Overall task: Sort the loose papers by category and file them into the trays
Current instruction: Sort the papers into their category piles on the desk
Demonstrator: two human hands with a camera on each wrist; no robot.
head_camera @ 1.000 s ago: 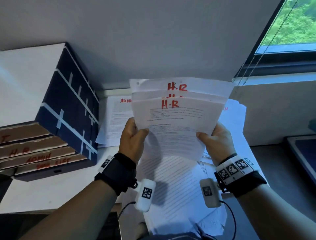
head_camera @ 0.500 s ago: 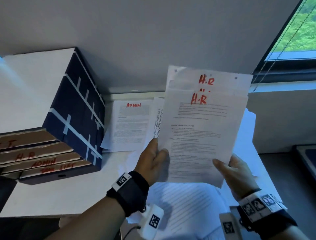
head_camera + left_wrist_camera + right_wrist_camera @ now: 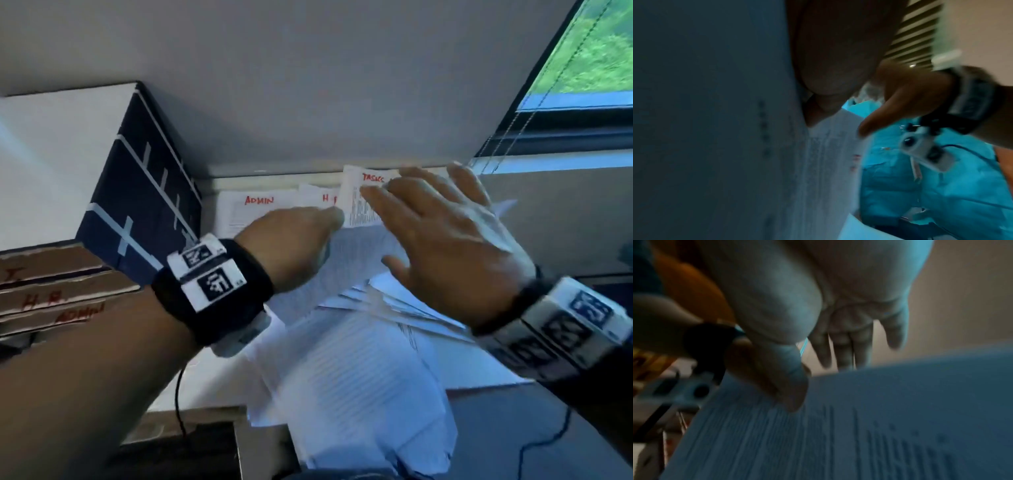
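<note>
White desk (image 3: pixel 85 425) space against a grey wall (image 3: pixel 308 85) is covered by loose papers (image 3: pixel 359 377). Left of them, stacked trays (image 3: pixel 51 291) are labelled in red. Beyond the papers, 3 sheets are marked ADMIN (image 3: pixel 258 200), H and TASKS (image 3: pixel 363 202). Paper is gripped by the left hand (image 3: pixel 291 243); the right hand (image 3: pixel 455 246) is held spread above the TASKS sheet.

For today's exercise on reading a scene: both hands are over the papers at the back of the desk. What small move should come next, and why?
Probably the right hand, fingers spread and holding nothing, should press down on the sheet headed TASKS to pick it up. It lies beside the H.R sheet and the ADMIN sheet, so sorted piles seem to be forming, while the left hand holds a sheet.
</note>
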